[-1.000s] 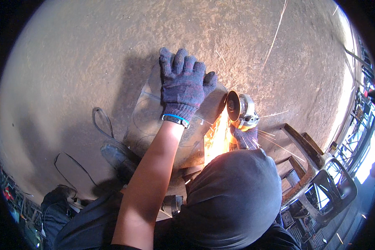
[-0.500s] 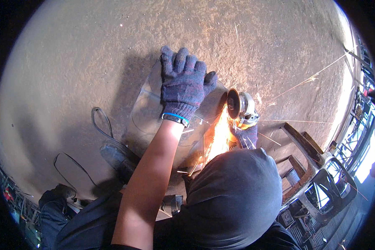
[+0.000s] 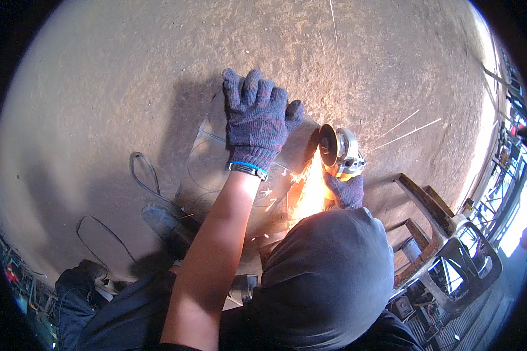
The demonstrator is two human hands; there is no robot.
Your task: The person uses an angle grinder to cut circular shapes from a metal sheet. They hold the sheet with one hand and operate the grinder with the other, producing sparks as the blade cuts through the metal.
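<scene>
My left hand (image 3: 257,117), in a dark purple knit glove with a band at the wrist, presses palm down on a thin, clear-looking or shiny sheet (image 3: 208,149). Its fingers are stretched forward, and the thumb lies to the right. To the right, my right hand (image 3: 349,190), also gloved, is wrapped round an angle grinder (image 3: 346,149) with a silver head and orange-yellow body. The grinder's disc (image 3: 328,145) stands on edge at the sheet's right side. Bright sparks (image 3: 310,193) stream from it toward me. A grey cloth-covered dome (image 3: 328,275) hides my right forearm.
A rusty metal frame (image 3: 424,216) stands on the right, close to the grinder. The brown, dusty ground (image 3: 117,88) spreads around the sheet. A thin dark cable (image 3: 143,167) loops beside a dark shoe (image 3: 167,225) at the left.
The grinder stays at nearly the same spot, and more of my right glove shows below it. My left hand has shifted very slightly down. The spark trails have a different pattern.
</scene>
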